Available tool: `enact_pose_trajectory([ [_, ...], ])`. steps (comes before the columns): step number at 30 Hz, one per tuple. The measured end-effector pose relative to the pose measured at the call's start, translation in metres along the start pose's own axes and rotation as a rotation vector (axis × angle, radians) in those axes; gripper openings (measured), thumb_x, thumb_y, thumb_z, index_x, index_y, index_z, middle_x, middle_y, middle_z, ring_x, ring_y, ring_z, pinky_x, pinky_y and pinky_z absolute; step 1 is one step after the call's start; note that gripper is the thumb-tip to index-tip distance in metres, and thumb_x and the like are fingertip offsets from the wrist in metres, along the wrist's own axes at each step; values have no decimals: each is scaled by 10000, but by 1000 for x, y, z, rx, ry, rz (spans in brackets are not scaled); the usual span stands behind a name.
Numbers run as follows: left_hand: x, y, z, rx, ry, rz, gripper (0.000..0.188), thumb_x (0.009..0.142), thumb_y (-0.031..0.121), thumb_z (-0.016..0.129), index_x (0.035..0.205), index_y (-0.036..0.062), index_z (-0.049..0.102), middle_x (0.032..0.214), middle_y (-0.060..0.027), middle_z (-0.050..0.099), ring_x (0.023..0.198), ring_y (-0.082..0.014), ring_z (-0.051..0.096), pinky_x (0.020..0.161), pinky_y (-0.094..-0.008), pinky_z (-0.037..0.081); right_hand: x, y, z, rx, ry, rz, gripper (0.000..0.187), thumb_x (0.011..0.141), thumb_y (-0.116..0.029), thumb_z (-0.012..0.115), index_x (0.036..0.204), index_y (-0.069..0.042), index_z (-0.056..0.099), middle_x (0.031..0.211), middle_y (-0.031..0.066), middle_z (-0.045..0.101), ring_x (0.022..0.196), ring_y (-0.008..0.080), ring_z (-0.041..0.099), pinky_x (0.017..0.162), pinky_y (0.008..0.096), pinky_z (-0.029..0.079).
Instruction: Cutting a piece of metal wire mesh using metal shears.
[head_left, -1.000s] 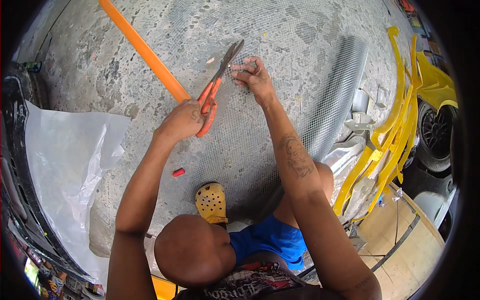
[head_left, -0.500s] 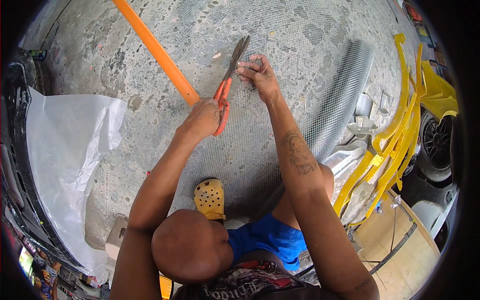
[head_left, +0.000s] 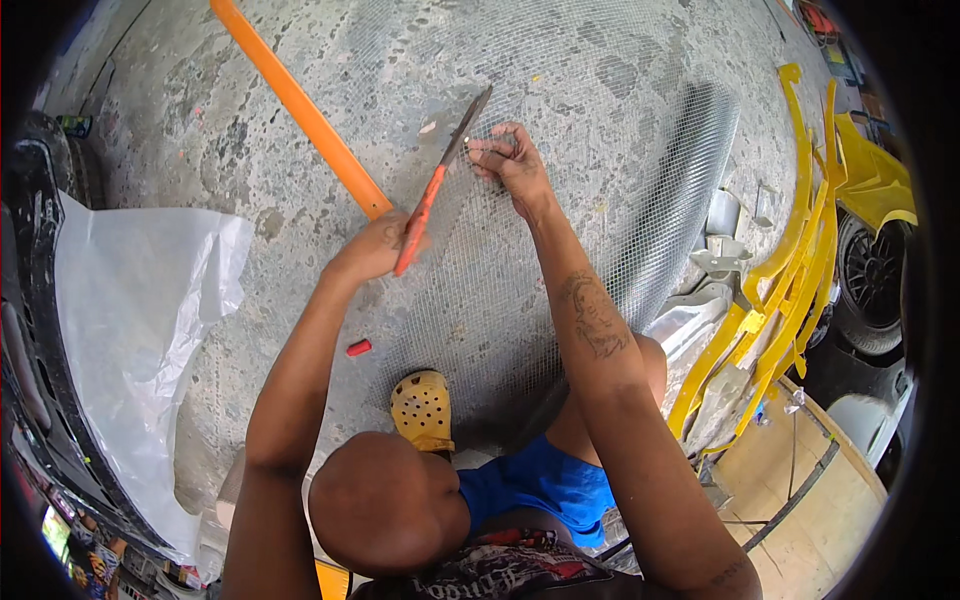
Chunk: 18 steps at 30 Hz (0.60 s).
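While the left hand (head_left: 378, 247) grips dark-bladed, orange shears (head_left: 423, 210), the right hand (head_left: 520, 172) pinches grey, gridded mesh (head_left: 500, 275).

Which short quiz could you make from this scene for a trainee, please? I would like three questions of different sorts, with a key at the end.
1. Where does the left hand hold the shears?
A) at the tips
B) at the orange-red handles
C) nowhere, the shears lie on the floor

2. True or false: the fingers of the right hand are nearer to the dark blades than to the handles.

3. Fill the gap: the rolled part of the wire mesh lies toward the person's ____ side.

Key: 1. B; 2. true; 3. right
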<state>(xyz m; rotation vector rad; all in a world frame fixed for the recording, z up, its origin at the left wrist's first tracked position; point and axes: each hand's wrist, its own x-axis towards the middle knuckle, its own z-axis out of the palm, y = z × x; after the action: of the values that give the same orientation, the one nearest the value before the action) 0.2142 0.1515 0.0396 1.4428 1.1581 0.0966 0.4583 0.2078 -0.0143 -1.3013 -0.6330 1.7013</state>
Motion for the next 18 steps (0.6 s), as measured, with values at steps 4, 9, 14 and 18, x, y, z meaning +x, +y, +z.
enact_pose_trajectory([
  [4, -30, -8, -11, -4, 125, -101, 300, 825, 234, 647, 929, -24, 536, 800, -131, 558, 757, -244, 563, 702, -351, 457, -2, 0, -5, -2, 4, 24, 377, 847, 64, 652, 1114, -103, 443, 1037, 142, 674, 846, 171, 650, 681, 289, 532],
  [9, -56, -21, -13, 182, 255, -5, 272, 845, 137, 591, 1063, -8, 518, 1004, -216, 546, 981, -374, 566, 860, -416, 458, -3, -3, -8, -10, -7, -5, 381, 850, 44, 661, 1130, -96, 445, 1044, 139, 679, 826, 157, 642, 692, 279, 527],
  [14, -34, -22, -64, 285, 246, 81, 403, 795, 120, 620, 1159, -7, 503, 1057, -231, 538, 1023, -416, 536, 901, -440, 446, -8, -13, -6, -27, -1, 21, 394, 835, 40, 678, 1130, -90, 452, 1075, 156, 673, 853, 161, 651, 697, 274, 526],
  [18, -54, -28, -67, 312, 401, 122, 501, 767, 164, 640, 1215, -2, 491, 1077, -232, 527, 1027, -422, 530, 903, -451, 439, -9, -7, -6, 4, -55, 28, 391, 846, 9, 672, 1160, -79, 457, 1068, 149, 678, 860, 175, 659, 722, 283, 540],
])
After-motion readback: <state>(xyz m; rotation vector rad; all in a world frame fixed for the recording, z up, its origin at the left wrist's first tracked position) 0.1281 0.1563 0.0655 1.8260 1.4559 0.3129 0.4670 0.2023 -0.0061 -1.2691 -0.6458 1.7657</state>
